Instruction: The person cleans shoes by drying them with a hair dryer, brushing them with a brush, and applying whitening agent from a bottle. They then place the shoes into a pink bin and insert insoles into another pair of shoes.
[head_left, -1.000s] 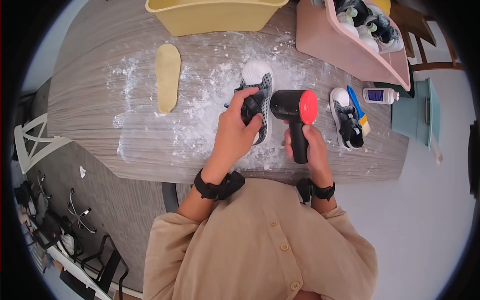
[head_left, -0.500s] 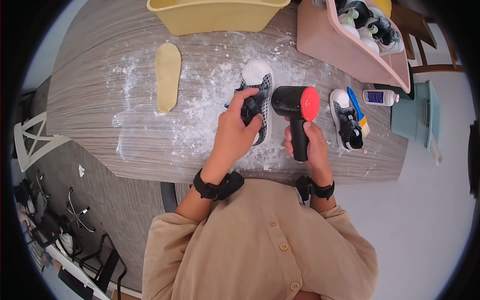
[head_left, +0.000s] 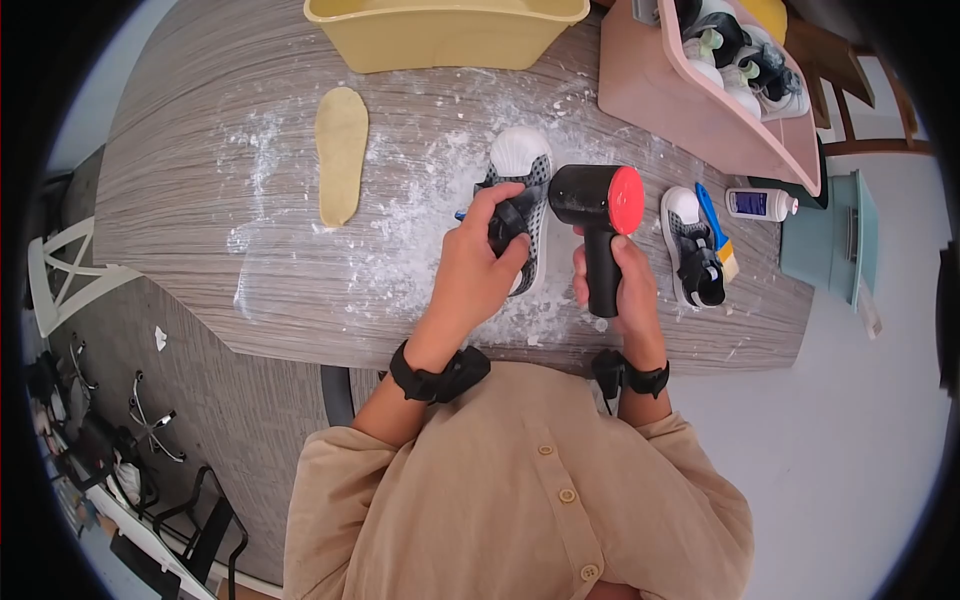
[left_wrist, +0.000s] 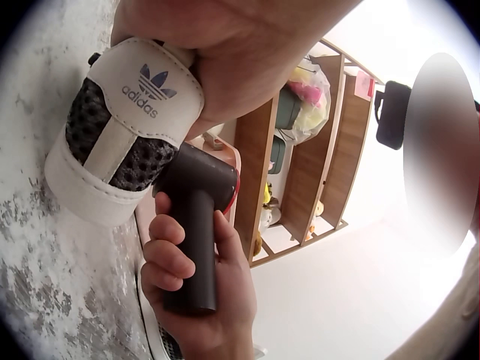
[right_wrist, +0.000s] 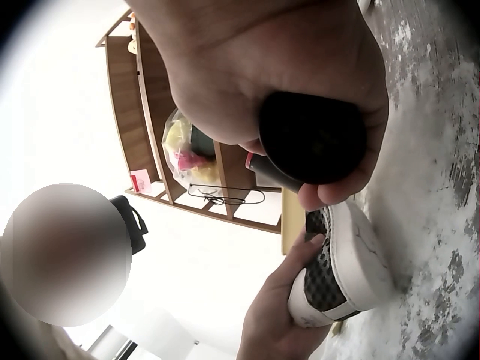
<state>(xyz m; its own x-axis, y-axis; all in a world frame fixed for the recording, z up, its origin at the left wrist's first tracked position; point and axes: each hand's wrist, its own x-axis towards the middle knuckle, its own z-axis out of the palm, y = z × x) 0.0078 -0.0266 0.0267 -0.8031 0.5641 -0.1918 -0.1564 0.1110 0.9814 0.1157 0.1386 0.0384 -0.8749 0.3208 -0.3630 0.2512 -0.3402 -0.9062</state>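
Note:
A sneaker (head_left: 521, 152) with a white toe, dark mesh sides and black straps lies sole down on the table in the head view. My left hand (head_left: 472, 268) holds it from above, its fingers curled over the straps. Its white heel tab with an adidas mark (left_wrist: 150, 86) shows in the left wrist view. My right hand (head_left: 636, 285) grips the handle of a black pistol-shaped tool (head_left: 603, 268) with a red end cap. The tool's head points left, close beside the sneaker's right side; its front face is hidden.
White residue covers the tabletop (head_left: 400, 240). A tan insole (head_left: 342, 155) lies left. At right are a second sneaker (head_left: 684, 240), a blue-handled brush (head_left: 708, 205) and a white bottle (head_left: 748, 204). Behind stand a yellow basin (head_left: 440, 45) and a pink bin (head_left: 660, 95) of shoes.
The tool in my right hand has moved slightly forward along the sneaker's side, away from my body. My left hand keeps its hold on the sneaker. The head view has shifted a little.

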